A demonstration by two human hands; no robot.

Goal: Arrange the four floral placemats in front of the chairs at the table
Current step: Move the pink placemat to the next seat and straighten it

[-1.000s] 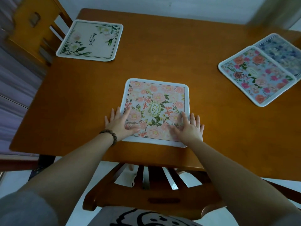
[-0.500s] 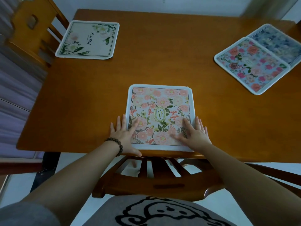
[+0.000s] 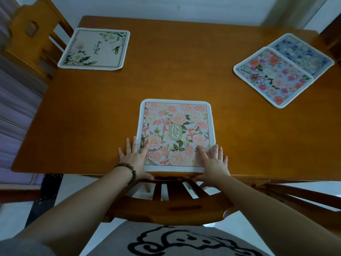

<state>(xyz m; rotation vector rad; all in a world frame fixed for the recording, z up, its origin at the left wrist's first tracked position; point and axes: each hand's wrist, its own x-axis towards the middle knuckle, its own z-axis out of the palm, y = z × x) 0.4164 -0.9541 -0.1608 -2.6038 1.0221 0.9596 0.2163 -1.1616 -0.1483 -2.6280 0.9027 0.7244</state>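
Observation:
A pink floral placemat (image 3: 175, 126) marked "Garden" lies square at the near edge of the wooden table (image 3: 184, 71), in front of the near chair (image 3: 166, 209). My left hand (image 3: 134, 159) rests flat on its near left corner, fingers spread. On the near right corner my right hand (image 3: 214, 163) lies the same way. Both thumbs sit along the table's front edge. A white placemat (image 3: 96, 48) with green leaves lies at the far left, by the left chair (image 3: 31, 34). At the far right a light blue rose placemat (image 3: 273, 78) overlaps a dark blue placemat (image 3: 302, 52).
A white wall runs behind the table. Another chair's frame (image 3: 304, 196) shows at the lower right, and dark wood (image 3: 332, 39) stands at the far right corner. Pale floor lies under the near chair.
Both hands have slid the pink placemat toward me until its near edge meets the table's front edge, and it now lies straighter. The other placemats have not moved.

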